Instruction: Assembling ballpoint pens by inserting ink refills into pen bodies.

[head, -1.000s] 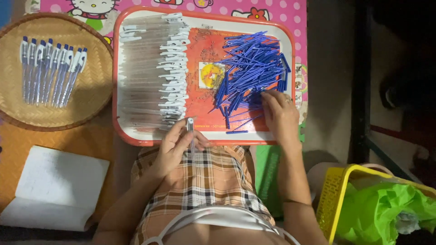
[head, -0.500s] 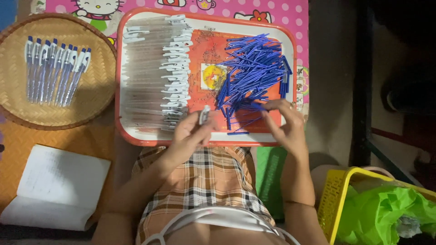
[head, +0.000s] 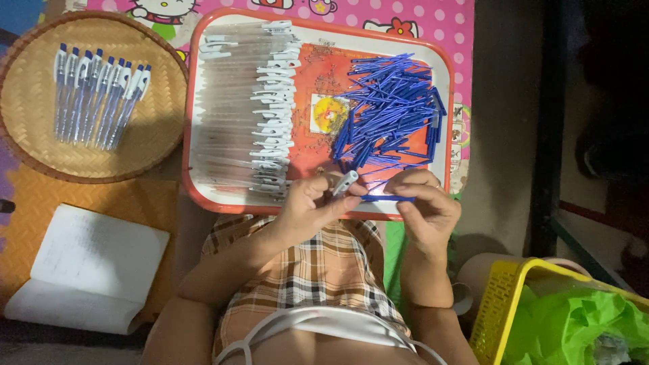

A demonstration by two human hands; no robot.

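Pink mat is lying under a red tray [head: 203, 203]. Left hand [head: 307, 206] fingers are pinching a pen barrel [head: 345, 182]; right hand [head: 426, 206] fingers are pinching a blue refill [head: 387, 198] just beside it.

I sit on a floor covered by foam play mats: a pink dotted mat [head: 433, 20] ahead of me, an orange one [head: 40, 223] at my left, with bare dim floor [head: 500, 135] and a dark frame [head: 547, 128] along the right

Tray [head: 203, 196]: pen barrels [head: 236, 115] left, refills [head: 392, 111] right. Basket [head: 27, 142] with pens [head: 98, 94] left of tray; notebook [head: 88, 270] below.
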